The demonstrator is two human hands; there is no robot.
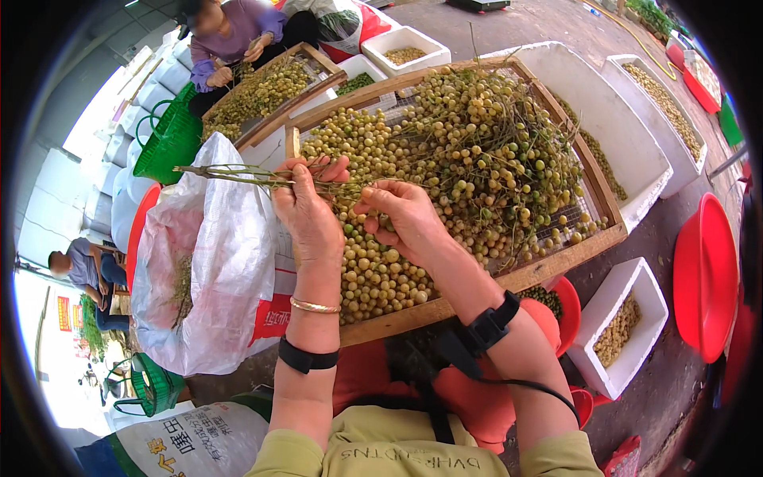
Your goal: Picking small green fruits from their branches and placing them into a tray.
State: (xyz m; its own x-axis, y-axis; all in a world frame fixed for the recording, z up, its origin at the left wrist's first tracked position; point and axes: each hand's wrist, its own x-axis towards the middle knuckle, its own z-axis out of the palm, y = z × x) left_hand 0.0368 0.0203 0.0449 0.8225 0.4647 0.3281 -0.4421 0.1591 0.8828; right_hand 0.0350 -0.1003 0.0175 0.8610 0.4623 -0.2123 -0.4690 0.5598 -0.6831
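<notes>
My left hand is closed around a thin bundle of bare green-brown stems, whose cut ends stick out to the left. Close beside it, my right hand has thumb and fingers pinched together near the far end of those stems; what sits in the pinch is too small to make out. Both hands hover over a wood-framed mesh tray. Loose round yellow-green fruits cover its left and near part. A heap of fruits still on their stems fills the right side.
Left of the tray stands an open white woven sack with stems inside. White foam boxes of fruit line the right, with a red basin beyond. Across from me, a person works at another tray. A green basket stands far left.
</notes>
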